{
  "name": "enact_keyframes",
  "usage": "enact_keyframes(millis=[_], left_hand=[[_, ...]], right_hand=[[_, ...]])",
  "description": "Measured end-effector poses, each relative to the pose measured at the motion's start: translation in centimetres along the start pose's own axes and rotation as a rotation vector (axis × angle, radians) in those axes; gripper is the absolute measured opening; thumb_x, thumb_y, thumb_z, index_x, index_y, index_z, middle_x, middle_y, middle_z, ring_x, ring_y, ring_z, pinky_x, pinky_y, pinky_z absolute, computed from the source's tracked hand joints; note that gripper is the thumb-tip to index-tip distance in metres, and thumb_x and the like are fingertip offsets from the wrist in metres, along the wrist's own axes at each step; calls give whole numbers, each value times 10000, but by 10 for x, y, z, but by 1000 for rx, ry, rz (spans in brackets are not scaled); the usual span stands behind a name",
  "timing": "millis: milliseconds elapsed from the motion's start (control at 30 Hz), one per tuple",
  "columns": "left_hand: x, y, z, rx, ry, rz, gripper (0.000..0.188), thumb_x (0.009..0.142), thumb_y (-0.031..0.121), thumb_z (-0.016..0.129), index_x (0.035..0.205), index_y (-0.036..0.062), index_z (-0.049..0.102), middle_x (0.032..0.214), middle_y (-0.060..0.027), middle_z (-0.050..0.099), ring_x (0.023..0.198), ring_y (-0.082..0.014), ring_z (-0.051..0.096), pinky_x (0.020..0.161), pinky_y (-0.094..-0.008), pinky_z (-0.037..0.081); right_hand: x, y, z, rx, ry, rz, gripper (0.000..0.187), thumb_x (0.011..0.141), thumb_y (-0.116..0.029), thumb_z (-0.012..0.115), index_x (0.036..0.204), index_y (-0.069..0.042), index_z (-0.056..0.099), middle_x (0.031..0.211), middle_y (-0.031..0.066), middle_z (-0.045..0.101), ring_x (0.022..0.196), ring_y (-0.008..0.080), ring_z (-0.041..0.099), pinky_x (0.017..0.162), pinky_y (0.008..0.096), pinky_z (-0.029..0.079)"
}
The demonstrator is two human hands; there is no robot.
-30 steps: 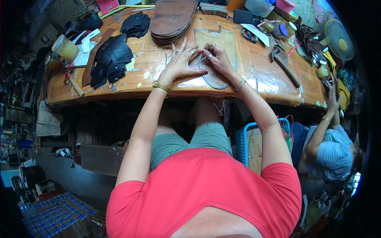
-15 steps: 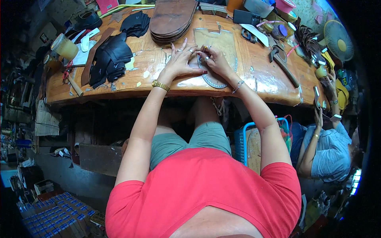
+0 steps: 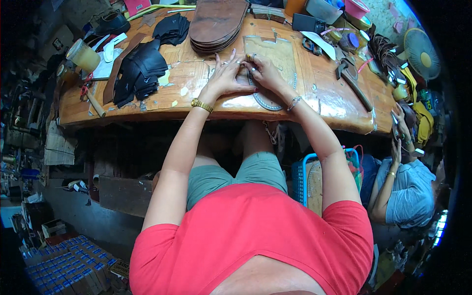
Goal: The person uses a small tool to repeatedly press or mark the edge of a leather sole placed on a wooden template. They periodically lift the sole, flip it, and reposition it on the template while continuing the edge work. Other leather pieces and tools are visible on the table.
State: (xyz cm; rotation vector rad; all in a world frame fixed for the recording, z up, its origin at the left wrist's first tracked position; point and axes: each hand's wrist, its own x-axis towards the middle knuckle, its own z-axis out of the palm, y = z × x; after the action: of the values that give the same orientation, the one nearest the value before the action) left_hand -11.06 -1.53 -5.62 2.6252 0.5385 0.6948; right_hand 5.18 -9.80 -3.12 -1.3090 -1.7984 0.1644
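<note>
In front of me a tan pattern sheet point(image 3: 284, 49), with a rounded near end and a row of small holes or marks along its rim, lies over something darker. My left hand point(image 3: 227, 79) rests at its left edge, fingers stretched forward and thumb pointing right across it. My right hand point(image 3: 267, 74) is closed on the sheet in a pinch, its fingertips close to those of the left. A small yellowish spot shows at the pinch; what it belongs to I cannot make out. Beyond the left hand sits a stack of brown rounded leather pieces point(image 3: 216, 24).
Black leather pieces point(image 3: 140, 71) and a brown strip point(image 3: 118, 69) lie left, beside red-handled scissors point(image 3: 84, 91) and a glue jar point(image 3: 82, 55). A hammer point(image 3: 355, 86) lies right. Another person point(image 3: 405, 191) sits there, near a fan point(image 3: 421, 53). A blue basket point(image 3: 301, 179) stands beside my legs.
Both my hands stay at nearly the same place on the sheet, with only slight finger movement. The whole view has shifted a little. The other person's hands at the right have moved slightly.
</note>
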Motion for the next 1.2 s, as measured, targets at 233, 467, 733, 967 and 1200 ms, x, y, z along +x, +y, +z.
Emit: enact_keyframes(millis=[233,467,733,967,1200], left_hand=[[2,9,-6,23,-43,-16,1076,571,706,714,1385,79,392,1418,-145,435,1426,-365,167,1084,-666,-49],[0,5,-2,-11,-18,-14,1089,571,728,697,1383,68,391,1424,-163,426,1428,-360,165,1084,-664,-53],[1,1,1,33,-17,-4,1121,564,759,673,1391,61,383,1418,-185,429,1426,-359,174,1090,-653,-55],[-1,14,-10,-15,-60,-38,1092,566,758,674,1401,116,389,1450,-148,394,1428,-368,156,1092,-648,-65],[-1,13,-7,27,-39,-29,1117,587,725,700,1455,157,286,1492,-141,339,1419,-390,169,1088,-658,-46]], right_hand=[[-4,17,3,172,129,229,173,900,-128,583,887,39,628,759,199,639,652,308,614,620,375,470],[-3,7,6,-74,110,34,185,901,-134,579,895,50,604,783,255,611,725,407,615,627,426,466],[0,10,8,-33,166,26,159,894,-105,575,892,53,594,799,236,622,718,391,622,634,410,469],[-5,45,-5,632,456,416,184,949,-224,583,924,-54,649,682,15,603,537,75,558,466,215,451],[-46,71,-72,57,835,352,235,962,-216,546,963,-17,671,736,67,659,654,138,628,582,289,494]])
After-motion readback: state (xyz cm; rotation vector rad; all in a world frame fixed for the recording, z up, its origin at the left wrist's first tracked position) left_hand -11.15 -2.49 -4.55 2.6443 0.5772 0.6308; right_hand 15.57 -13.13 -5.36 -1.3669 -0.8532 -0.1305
